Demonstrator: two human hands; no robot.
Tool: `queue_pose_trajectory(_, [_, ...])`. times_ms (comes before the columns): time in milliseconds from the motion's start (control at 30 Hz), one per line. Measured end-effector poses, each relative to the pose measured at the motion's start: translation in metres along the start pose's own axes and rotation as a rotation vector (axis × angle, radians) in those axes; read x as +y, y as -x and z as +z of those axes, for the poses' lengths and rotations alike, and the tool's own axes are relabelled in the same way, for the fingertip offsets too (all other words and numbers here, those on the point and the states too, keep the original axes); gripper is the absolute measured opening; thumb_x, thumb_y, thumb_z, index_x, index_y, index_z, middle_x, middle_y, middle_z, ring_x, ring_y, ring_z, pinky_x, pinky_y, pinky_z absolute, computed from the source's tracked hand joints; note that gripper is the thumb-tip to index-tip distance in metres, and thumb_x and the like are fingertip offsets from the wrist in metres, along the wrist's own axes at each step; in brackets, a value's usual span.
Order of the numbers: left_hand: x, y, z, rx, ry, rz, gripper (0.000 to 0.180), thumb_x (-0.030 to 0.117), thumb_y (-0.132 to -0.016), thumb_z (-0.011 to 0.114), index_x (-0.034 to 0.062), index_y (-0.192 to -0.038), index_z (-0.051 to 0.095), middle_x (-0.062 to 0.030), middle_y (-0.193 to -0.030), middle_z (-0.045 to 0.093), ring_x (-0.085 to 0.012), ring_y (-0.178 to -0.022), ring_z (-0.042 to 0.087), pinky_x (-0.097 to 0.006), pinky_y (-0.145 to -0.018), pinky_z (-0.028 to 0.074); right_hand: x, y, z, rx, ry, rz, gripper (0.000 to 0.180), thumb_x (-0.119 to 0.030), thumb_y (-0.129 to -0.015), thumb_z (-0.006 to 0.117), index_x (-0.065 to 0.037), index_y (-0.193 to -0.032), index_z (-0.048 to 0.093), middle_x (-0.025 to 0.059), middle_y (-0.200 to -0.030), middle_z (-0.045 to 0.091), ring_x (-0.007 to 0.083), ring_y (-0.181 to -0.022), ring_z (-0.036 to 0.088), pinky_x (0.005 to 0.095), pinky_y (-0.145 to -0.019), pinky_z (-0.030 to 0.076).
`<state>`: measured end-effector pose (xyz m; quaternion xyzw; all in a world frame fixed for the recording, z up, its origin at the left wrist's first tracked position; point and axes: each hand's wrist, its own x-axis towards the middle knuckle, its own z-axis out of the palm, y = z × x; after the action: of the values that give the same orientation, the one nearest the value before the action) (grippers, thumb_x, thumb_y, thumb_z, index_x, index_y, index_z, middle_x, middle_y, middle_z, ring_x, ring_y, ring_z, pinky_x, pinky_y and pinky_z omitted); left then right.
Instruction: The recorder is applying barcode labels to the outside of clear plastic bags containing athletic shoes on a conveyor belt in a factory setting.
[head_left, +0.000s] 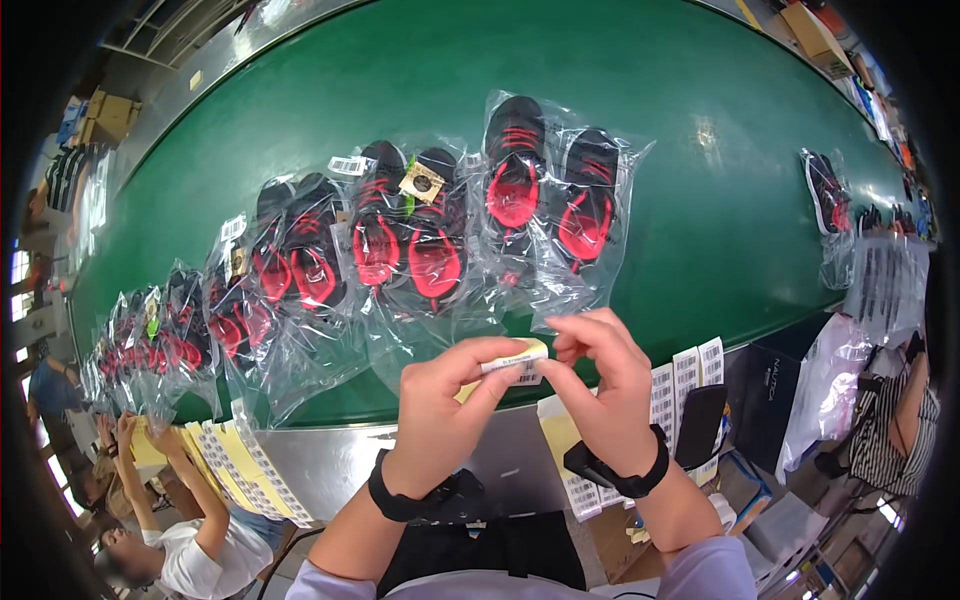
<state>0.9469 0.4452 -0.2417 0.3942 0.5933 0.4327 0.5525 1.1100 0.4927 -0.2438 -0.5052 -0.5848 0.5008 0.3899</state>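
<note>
While the left hand (440,398) pinches a label strip (517,357), the right hand (617,388), its grip unclear, seems to be peeling; freeing one label next calls for finesse.

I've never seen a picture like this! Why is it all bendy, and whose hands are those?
There's no robot here: the left hand and right hand belong to a person. A wide camera on that person's head looks down, so straight edges look curved. On the green table lie black-and-red shoes in clear bags. The left hand pinches a small white label. The right hand is right beside it; whether it touches is hard to tell.
</note>
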Motion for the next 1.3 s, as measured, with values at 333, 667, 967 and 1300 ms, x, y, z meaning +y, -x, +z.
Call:
queue_pose_trajectory(333, [-0.006,-0.016,0.018,-0.01,-0.125,0.039,0.034,-0.003,-0.086,0.071,-0.001,-0.12,0.066,-0.0129,-0.101,0.075,-0.0158,-0.09,0.074,-0.026,-0.072,0.056,0.022,-0.016,-0.028,-0.122,0.291,-0.468,0.015,0.004,-0.074,0.074,0.0,-0.087,0.067,0.0089,-0.084,0.057,0.0276,-0.076,0.057,0.0371,-0.066,0.048])
queue_pose_trajectory(667, [0.004,-0.057,-0.001,0.217,0.003,0.061,0.034,-0.005,-0.093,0.062,-0.0058,-0.127,0.056,-0.0119,-0.109,0.069,-0.0129,-0.096,0.067,-0.025,-0.083,0.053,0.088,-0.133,-0.099,0.554,-0.322,0.083,0.042,-0.002,-0.093,0.064,0.001,-0.133,0.05,0.0055,-0.096,0.065,0.0105,-0.078,0.06,0.0248,-0.069,0.051])
queue_pose_trajectory(967, [0.005,-0.095,0.036,0.141,-0.074,0.179,0.034,-0.005,-0.091,0.063,-0.0063,-0.124,0.059,-0.0119,-0.112,0.068,-0.0129,-0.096,0.066,-0.025,-0.082,0.052,0.191,-0.219,-0.104,0.506,0.149,0.367,0.068,-0.004,-0.082,0.072,-0.001,-0.142,0.041,0.0074,-0.086,0.067,0.012,-0.063,0.06,0.0276,-0.054,0.049])
queue_pose_trajectory(1300, [-0.026,-0.169,0.081,-0.092,-0.642,0.524,0.049,0.015,-0.081,0.077,-0.0038,-0.123,0.06,-0.0192,-0.1,0.067,-0.0335,-0.09,0.065,-0.039,-0.085,0.051,0.19,-0.218,-0.1,0.443,0.067,0.308,0.067,0.004,-0.079,0.068,-0.003,-0.141,0.043,0.0066,-0.084,0.068,0.011,-0.064,0.058,0.027,-0.057,0.048])
